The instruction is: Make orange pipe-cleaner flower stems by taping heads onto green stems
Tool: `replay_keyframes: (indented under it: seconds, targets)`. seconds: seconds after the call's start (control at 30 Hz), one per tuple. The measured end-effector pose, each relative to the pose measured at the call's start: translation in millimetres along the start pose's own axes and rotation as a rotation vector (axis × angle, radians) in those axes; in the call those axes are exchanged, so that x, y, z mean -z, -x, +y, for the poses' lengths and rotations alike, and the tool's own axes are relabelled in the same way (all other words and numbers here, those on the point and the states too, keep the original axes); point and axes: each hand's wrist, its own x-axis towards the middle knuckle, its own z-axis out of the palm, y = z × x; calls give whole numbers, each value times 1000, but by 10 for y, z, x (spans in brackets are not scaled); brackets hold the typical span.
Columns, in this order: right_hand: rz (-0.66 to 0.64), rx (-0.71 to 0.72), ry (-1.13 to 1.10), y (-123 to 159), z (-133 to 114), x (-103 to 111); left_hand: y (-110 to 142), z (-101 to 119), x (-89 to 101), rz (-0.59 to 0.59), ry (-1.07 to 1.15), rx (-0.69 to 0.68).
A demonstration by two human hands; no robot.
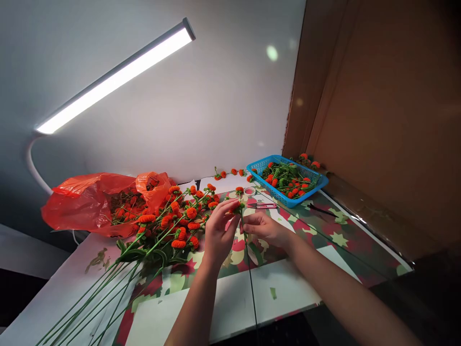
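My left hand [220, 229] is curled round an artificial orange flower [236, 205], whose head and green base show between thumb and fingers. My right hand [265, 228] pinches the top of the flower's stem [250, 278], just under the head. That thin dark stem runs down past the table's front edge. Below my right hand is a green strip [256, 253], partly curved; I cannot tell whether it is joined to the stem. Just beyond my hands lie pink-handled thread snips [262, 205] and a small white ring-shaped roll [249, 191].
Several finished-looking orange flower stems [154, 240] lie at the left, before a red plastic bag [90, 192] of orange pieces. A blue basket [288, 203] with orange flowers and greenery stands at the back right. A bright lamp [118, 79] hangs above; a cardboard panel [378, 120] borders the right.
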Motion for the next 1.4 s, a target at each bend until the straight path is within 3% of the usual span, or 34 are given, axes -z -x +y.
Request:
replay_keyframes:
  seconds: [0.23,0.37,0.47,0.57,0.77,0.93,1.03,1.1,1.27,1.33,1.4]
  targets:
    - [21,7,-30,15,-42,-47,73,38,-94,212,-97,-59]
    - [52,28,-30,5,-69,-41,143,34,-149,276,24,182]
    - [121,65,26,-5,-87,3,205,31,-168,141,71,394]
    - [191,91,99,-21,-91,55,224,50,-192,6,109,489]
    - [226,140,208,-33,-84,73,200,74,-203,11,371,589]
    - [136,117,74,-4,-128,-6,204,33,-195,41,785,833]
    - [154,134,85,-7,-134,-23,209,2,-205,-2,878,934]
    - [201,144,105,-23,-112,-2,216,-2,-214,20,757,913]
    - [300,160,204,-62,-40,91,225,85,-221,99,242,608]
    - [305,161,256,-58,-43,97,222,114,-220,80,197,570]
    - [305,157,266,-46,-63,77,216,115,-225,83,290,610]
